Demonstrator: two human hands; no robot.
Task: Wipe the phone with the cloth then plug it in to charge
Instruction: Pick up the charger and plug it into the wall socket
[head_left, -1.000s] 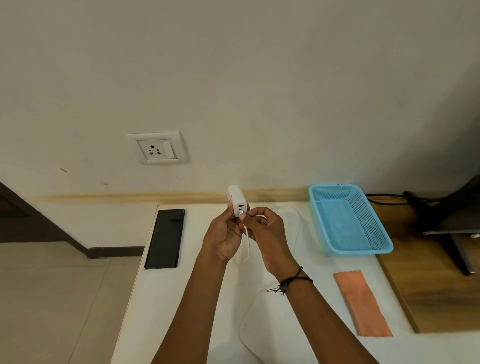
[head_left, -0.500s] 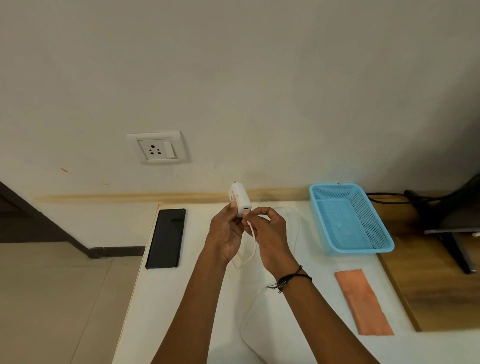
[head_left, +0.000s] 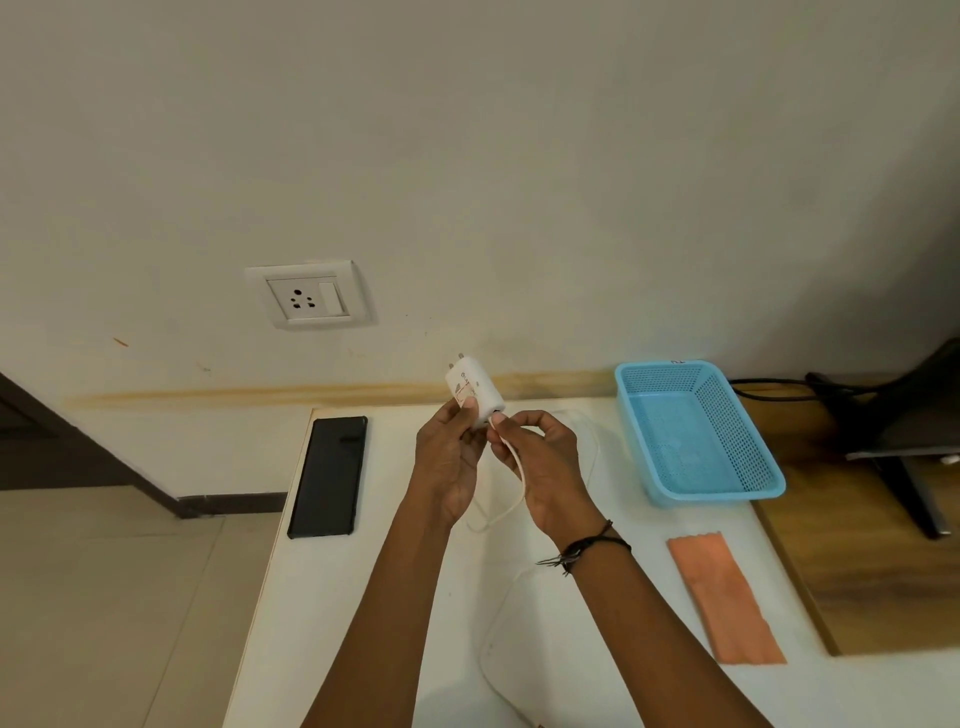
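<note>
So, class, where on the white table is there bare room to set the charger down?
Bare table lies between the phone and the left hand, widening toward the near edge. A narrow strip separates basket and cloth. The middle is crowded: right hand, charger and looping cable.

Above a white table (head_left: 332, 613), the left hand (head_left: 449, 462) grips a white charger (head_left: 475, 392) while the right hand (head_left: 545, 462) pinches its cable (head_left: 519, 480). A black phone (head_left: 327, 475) lies left; a blue basket (head_left: 696, 431) and orange cloth (head_left: 724, 597) lie right.
</note>
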